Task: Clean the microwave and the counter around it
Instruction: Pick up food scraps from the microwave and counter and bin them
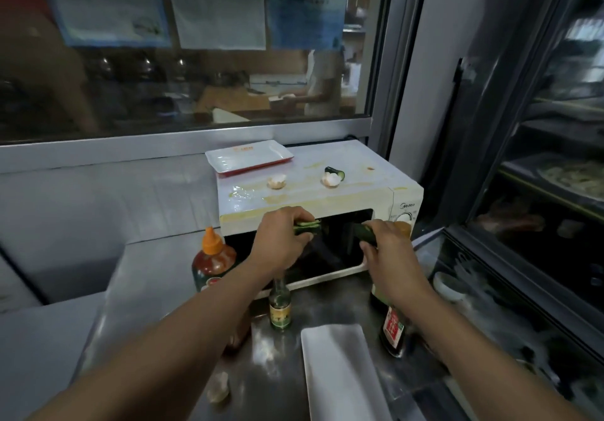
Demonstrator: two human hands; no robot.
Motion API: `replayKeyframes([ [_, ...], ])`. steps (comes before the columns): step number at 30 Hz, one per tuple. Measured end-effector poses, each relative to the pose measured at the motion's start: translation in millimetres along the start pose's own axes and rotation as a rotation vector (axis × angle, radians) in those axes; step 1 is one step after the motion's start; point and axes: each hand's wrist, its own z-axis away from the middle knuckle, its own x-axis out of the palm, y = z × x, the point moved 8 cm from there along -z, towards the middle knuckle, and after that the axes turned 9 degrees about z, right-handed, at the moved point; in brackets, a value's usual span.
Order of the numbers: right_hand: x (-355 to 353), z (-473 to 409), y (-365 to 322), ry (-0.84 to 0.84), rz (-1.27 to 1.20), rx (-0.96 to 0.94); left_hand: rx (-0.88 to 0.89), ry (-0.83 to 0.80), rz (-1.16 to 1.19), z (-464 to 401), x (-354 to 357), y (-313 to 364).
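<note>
A white microwave (pixel 340 198) stands on the steel counter (pixel 157 273), its top smeared yellow. On that top lie two eggshell halves (pixel 276 181) (pixel 330 179), a cucumber end (pixel 336 171) and a white-and-red tray (pixel 250 157). In front of the dark door opening, my left hand (pixel 281 240) grips green cucumber scraps (pixel 308 226). My right hand (pixel 389 250) holds a cucumber piece (pixel 366 234) beside it.
A red sauce bottle with an orange cap (pixel 212 260) stands left of the microwave. A small green bottle (pixel 280 306) and a dark red-labelled bottle (pixel 394 326) stand in front. A white rectangular plate (pixel 340 371) lies near me. A glass-door fridge (pixel 539 191) is at right.
</note>
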Motion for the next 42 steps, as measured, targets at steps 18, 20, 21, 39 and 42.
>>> replayKeyframes([
  [18,0.9,-100.6,18.1,0.057,0.048,0.11,0.08,-0.057,-0.014,-95.7,-13.7,2.7],
  [20,3.5,-115.3,20.3,0.045,0.06,0.1,0.078,-0.056,-0.022,-105.1,-13.5,0.8],
  [21,5.0,-123.3,21.5,0.04,0.061,0.095,0.076,-0.055,-0.026,-109.8,-13.1,-0.1],
  [39,80.8,-251.0,39.9,-0.27,-0.093,-0.093,-0.062,0.066,-0.057,-166.2,4.6,-28.8],
  [42,90.5,-255.1,42.5,-0.34,-0.133,-0.106,-0.068,0.073,-0.054,-169.9,6.9,-30.5],
])
